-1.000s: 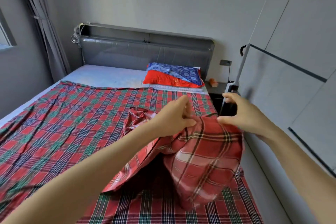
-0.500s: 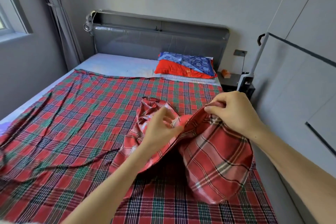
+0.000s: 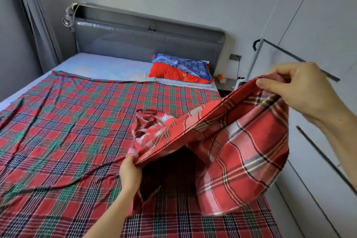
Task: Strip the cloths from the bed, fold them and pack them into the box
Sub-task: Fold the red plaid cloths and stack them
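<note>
The red plaid cloth [image 3: 241, 141] is pinched by one hem, left hand [image 3: 130, 172] at seven o'clock, right hand [image 3: 295, 91] at two, and drawn taut between them, apparently for folding.

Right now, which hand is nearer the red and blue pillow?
Right. The right hand pinches the plaid cloth, raised off to the right of the pillow; the left hand grips the cloth lower down, farther from it.
</note>
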Motion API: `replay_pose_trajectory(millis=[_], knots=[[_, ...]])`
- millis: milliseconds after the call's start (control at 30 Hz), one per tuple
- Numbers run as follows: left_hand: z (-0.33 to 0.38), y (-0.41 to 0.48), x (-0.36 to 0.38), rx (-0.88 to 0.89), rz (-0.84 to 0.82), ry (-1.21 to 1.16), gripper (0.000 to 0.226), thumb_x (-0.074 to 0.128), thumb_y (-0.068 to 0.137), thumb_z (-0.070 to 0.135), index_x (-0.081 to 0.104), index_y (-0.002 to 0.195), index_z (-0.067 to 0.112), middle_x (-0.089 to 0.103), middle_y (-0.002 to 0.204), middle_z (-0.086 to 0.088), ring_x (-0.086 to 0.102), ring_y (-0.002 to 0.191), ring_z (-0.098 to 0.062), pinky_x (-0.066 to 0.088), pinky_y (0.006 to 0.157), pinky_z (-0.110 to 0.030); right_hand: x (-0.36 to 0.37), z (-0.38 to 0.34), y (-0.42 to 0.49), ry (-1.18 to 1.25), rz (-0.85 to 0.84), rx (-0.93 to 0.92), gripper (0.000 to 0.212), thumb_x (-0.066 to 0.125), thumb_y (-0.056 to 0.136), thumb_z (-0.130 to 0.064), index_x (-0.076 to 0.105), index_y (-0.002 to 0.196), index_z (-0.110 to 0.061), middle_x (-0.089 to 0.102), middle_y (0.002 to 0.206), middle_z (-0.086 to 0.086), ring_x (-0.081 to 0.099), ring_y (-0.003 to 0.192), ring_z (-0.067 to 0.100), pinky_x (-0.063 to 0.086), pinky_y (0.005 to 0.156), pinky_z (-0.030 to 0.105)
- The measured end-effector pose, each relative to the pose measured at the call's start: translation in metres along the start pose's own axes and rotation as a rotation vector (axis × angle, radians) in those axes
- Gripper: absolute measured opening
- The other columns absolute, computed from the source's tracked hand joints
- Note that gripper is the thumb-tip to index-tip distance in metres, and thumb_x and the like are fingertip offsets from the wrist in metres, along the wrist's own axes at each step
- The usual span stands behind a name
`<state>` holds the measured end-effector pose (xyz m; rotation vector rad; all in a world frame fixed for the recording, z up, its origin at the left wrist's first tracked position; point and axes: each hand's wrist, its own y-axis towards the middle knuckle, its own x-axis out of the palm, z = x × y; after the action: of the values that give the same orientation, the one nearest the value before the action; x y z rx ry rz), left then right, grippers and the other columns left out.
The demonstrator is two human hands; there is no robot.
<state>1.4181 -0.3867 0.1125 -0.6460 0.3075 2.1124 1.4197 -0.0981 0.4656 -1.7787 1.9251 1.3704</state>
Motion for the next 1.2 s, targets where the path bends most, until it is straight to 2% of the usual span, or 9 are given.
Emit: replay_pose_trajectory(millis=[233,467,567,633,733,867,1033,1100,1200], knots=[[0.016,0.072,-0.054,-0.067,-0.123,-0.007,0.023,0.059,0.083,-0.004,0.066,0.105,-0.006,0.066,0.102,-0.026,0.061,0.099,-0.038,0.046,0.083,-0.039,0.022,0.074,-0.015,-0.398,-0.104,0.186,0.019,0.061,0.087,-0.007,0.051,0.073,-0.013,0.050,0.068,0.004,0.049,0.075,0.025,0.020,0.061,0.030],[0.062,0.080,-0.175,0.287,-0.288,0.260,0.035,0.052,0.080,-0.018,0.067,0.108,-0.003,0.066,0.100,-0.023,0.058,0.090,-0.027,0.041,0.077,-0.030,0.070,0.113,-0.075,-0.315,-0.355,0.383,0.028,0.045,0.079,0.006,0.063,0.089,-0.013,0.059,0.091,0.002,0.057,0.097,0.025,0.035,0.073,0.026],[0.072,0.068,-0.230,0.263,-0.122,0.179,0.029,0.048,0.081,-0.018,0.068,0.097,-0.004,0.067,0.092,-0.025,0.061,0.079,-0.024,0.050,0.081,-0.036,0.077,0.103,-0.101,-0.328,-0.515,0.331,0.023,0.048,0.081,-0.009,0.067,0.080,-0.022,0.064,0.087,-0.004,0.059,0.092,0.021,0.041,0.075,0.030],[0.088,0.053,-0.258,0.229,-0.065,0.019,0.035,0.039,0.084,-0.019,0.063,0.077,0.006,0.067,0.063,-0.010,0.059,0.051,-0.007,0.051,0.057,-0.018,0.072,0.091,-0.114,-0.145,-0.616,0.307,0.013,0.055,0.074,-0.035,0.065,0.066,-0.032,0.065,0.079,-0.014,0.060,0.083,0.012,0.043,0.081,0.034],[0.116,0.021,-0.301,0.209,-0.060,-0.222,0.053,0.030,0.085,-0.019,0.063,0.060,0.014,0.057,0.039,0.012,0.051,0.035,0.002,0.042,0.040,-0.007,0.051,0.068,-0.127,0.270,-0.710,0.317,0.052,0.073,0.060,-0.060,0.069,0.075,-0.010,0.066,0.077,-0.005,0.061,0.077,0.012,0.045,0.081,0.033],[0.155,-0.019,-0.366,0.264,-0.086,-0.373,0.053,0.034,0.085,-0.016,0.064,0.053,0.015,0.055,0.039,0.011,0.052,0.036,0.000,0.042,0.040,-0.009,0.010,0.024,-0.127,0.416,-0.646,0.236,0.065,0.088,0.037,-0.060,0.078,0.082,-0.014,0.075,0.086,0.005,0.071,0.078,0.018,0.057,0.071,0.025],[0.210,-0.028,-0.447,0.366,0.037,-0.527,0.049,0.033,0.086,-0.012,0.063,0.057,0.014,0.058,0.041,0.009,0.056,0.038,-0.002,0.047,0.043,-0.011,-0.045,-0.057,-0.073,0.438,-0.277,0.080,0.009,0.075,0.074,-0.009,0.072,0.079,-0.016,0.070,0.061,-0.007,0.064,0.056,0.005,0.049,0.052,0.012],[0.222,-0.013,-0.468,0.435,0.165,-0.367,0.032,0.045,0.088,-0.007,0.060,0.068,0.013,0.059,0.043,0.007,0.056,0.040,-0.004,0.047,0.043,-0.015,-0.053,-0.080,-0.044,0.347,-0.197,0.020,0.006,0.075,0.073,-0.012,0.070,0.074,-0.015,0.066,0.055,-0.011,0.060,0.050,0.000,0.045,0.049,0.009],[0.207,0.028,-0.466,0.490,0.346,0.408,0.016,0.061,0.088,0.010,0.067,0.082,-0.003,0.065,0.076,-0.020,0.058,0.069,-0.030,0.040,0.059,-0.032,-0.024,-0.086,-0.008,0.002,-0.267,-0.007,0.020,0.078,0.076,-0.023,0.066,0.067,-0.010,0.056,0.047,-0.011,0.051,0.051,0.007,0.035,0.047,0.019]])
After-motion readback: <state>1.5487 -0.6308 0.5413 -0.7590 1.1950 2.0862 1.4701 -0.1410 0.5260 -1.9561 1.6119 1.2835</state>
